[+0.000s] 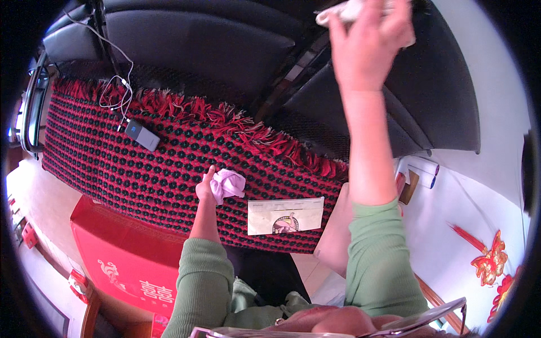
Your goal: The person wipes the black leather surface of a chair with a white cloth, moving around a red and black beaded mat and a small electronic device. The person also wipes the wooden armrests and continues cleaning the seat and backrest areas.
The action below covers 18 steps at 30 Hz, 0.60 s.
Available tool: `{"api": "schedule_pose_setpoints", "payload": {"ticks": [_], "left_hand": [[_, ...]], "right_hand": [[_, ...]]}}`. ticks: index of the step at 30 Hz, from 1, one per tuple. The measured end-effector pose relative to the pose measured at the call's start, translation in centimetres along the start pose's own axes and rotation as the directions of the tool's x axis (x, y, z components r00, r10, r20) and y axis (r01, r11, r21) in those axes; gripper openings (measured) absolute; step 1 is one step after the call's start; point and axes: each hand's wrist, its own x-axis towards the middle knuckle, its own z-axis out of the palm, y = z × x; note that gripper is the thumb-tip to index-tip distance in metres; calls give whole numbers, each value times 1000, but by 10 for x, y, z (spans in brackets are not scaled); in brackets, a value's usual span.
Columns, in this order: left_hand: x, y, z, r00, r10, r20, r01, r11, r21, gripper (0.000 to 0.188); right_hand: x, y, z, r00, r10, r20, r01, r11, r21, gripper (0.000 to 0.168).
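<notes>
My left hand (206, 186) is closed around a crumpled pale pink cloth (228, 184) above the red and black patterned woven cover (177, 160). Stretched far forward, my right hand (367, 48) grips a folded whitish cloth (344, 12) at the black leather-like backrest (198, 42) of a sofa. Blur and the frame's upper edge hide part of that cloth and of the fingers. On the cover, right of my left hand, lies a flat cream packet (285, 207) with a printed picture.
A grey power bank (148, 136) with a white cable (127, 67) lies on the cover, which has a shaggy fringe (203, 112). A large red box (127, 253) stands at the lower left. Right of the cover are a pinkish panel (336, 232) and a hanging red-gold ornament (490, 260).
</notes>
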Motion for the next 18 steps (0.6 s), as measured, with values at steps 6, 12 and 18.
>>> {"api": "schedule_pose_setpoints", "payload": {"ticks": [6,12,18], "left_hand": [[1,0,-3,1000,10,20,-8,995,-96,53],[-19,8,8,999,-7,-38,8,1000,25,57],[1,-2,0,999,7,-42,-7,1000,-16,74]], "right_hand": [[-105,-50,26,959,144,245,-215,932,292,79],[-226,-81,32,859,157,487,-351,874,336,79],[-328,-103,37,786,94,611,-442,777,448,63]]}}
